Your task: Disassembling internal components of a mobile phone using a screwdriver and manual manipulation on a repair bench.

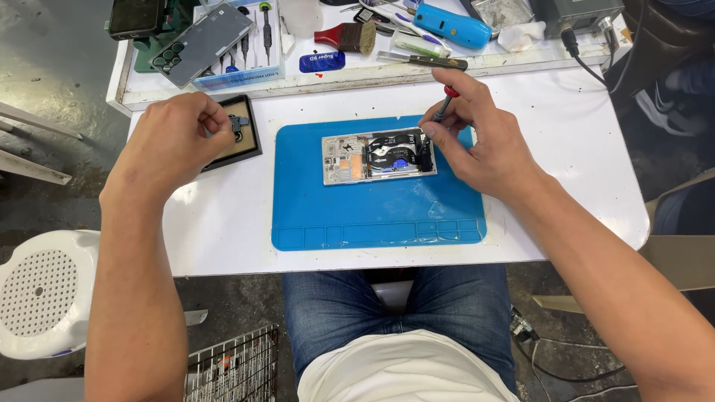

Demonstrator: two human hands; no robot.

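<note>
An opened phone lies back-up on a blue work mat, its inner parts exposed. My right hand grips a small screwdriver with a red cap, tip down at the phone's right end. My left hand is over a small black tray at the mat's left, pinching a small dark part between thumb and fingers.
At the back of the white table lie a removed phone back cover, a screwdriver set, a brush, a blue tool and cables. A white stool stands to the left.
</note>
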